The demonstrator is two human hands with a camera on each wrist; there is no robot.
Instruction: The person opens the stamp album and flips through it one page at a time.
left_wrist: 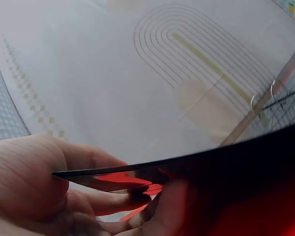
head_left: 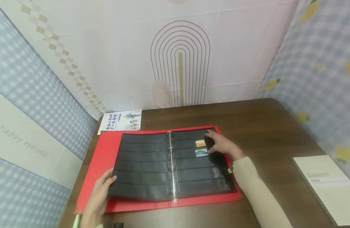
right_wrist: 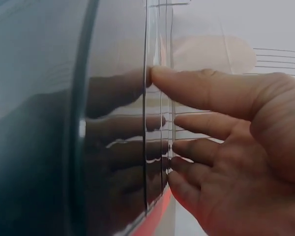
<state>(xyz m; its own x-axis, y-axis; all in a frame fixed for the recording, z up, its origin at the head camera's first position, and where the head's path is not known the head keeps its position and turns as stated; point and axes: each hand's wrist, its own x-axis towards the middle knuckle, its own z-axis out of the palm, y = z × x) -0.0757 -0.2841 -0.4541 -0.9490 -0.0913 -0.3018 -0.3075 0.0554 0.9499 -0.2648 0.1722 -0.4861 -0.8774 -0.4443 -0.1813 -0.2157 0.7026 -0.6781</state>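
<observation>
A red ring binder lies spread open on the table, with black pocket pages on both sides of its metal rings. My left hand grips the outer edge of the left black page, thumb on top; in the left wrist view the fingers go beneath that page. On the right page, two stamps sit in the pockets, an orange-yellow stamp above a blue-grey stamp. My right hand rests its spread fingertips on this page beside the stamps. In the right wrist view its fingers touch the glossy surface.
A white illustrated booklet lies behind the binder's left corner. At the right table edge is a pale book marked "Gambit". Patterned cloth hangs behind and on both sides of the brown table.
</observation>
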